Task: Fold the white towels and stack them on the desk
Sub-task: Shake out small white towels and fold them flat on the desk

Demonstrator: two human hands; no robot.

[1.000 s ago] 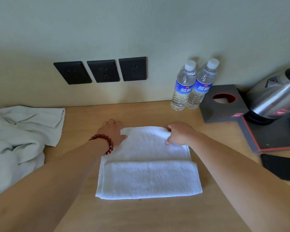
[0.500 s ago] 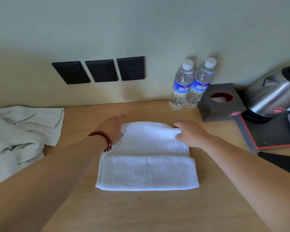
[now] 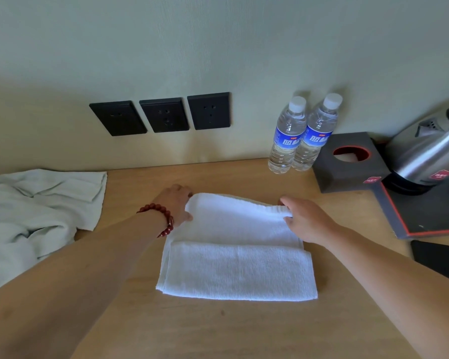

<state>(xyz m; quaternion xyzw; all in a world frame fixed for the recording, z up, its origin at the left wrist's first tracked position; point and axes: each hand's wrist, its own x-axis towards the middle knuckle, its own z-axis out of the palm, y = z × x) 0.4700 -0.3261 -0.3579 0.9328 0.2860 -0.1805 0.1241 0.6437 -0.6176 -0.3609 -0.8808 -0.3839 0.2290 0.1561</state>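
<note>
A wooden desk (image 3: 218, 330) is standing against the wall and is carrying everything. A partly folded white towel (image 3: 237, 265) is lying on it. Well to the left of this towel, a pile of crumpled towels (image 3: 34, 216) is resting at the desk's edge. Behind and to the right of the towel, two water bottles (image 3: 300, 136) are standing side by side. Just right of them a dark tissue box (image 3: 349, 161) is sitting, and beside it a dark tray (image 3: 423, 216) is carrying a steel kettle (image 3: 425, 154).
</note>
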